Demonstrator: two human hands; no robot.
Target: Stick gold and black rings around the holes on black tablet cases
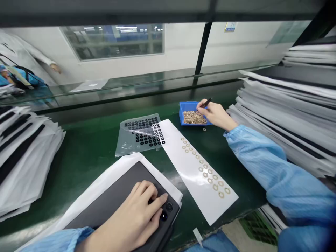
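Observation:
My left hand [133,213] rests palm down on a dark grey panel [110,199], fingers bent and a little apart, nothing visible between them. Near its fingertips, black rings [169,206] sit at the panel's corner. White sheeting [86,189] lies under the panel. My right hand [216,113] pinches slim black tweezers [206,102] above a blue bin [185,105] full of small tan rings [194,117]; the tips are hidden. Between the hands lies a white strip [175,154] bearing rows of pale rings [210,171]. Beyond it is a clear sheet [123,140] with black rings [149,131].
Stacks of panels between white sheets stand at left [31,157] and right [283,112]. One loose ring [204,129] lies before the bin. A raised glass ledge [147,82] runs behind the green table [86,136]. A person [34,52] is at far left.

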